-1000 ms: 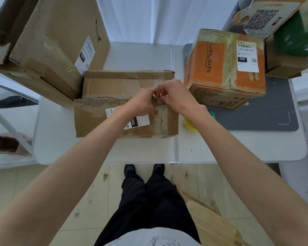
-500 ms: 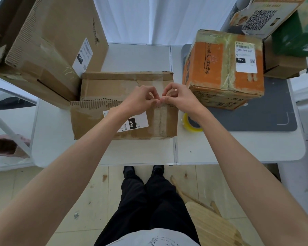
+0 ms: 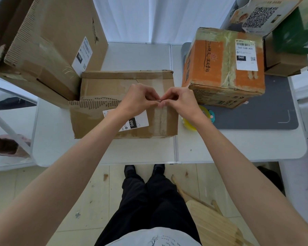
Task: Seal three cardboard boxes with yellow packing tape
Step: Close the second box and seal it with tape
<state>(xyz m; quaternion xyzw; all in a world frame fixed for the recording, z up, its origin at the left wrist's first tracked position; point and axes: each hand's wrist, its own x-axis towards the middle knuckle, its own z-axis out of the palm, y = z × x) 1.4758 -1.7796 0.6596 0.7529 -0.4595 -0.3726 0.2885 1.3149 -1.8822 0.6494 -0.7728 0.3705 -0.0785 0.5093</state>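
White label [image 3: 130,121] "060", brown box [image 3: 100,121]

Both bare forearms reach forward and come together over the top of the middle box [image 3: 124,89]. The left hand [image 3: 138,99] and the right hand [image 3: 180,100] meet above the near edge of that box, knuckles up and fingers curled down. The fingertips [image 3: 157,104] of the two hands touch each other, and seem to pinch something small between them; what it is I cannot tell. The wrists are bent slightly inward
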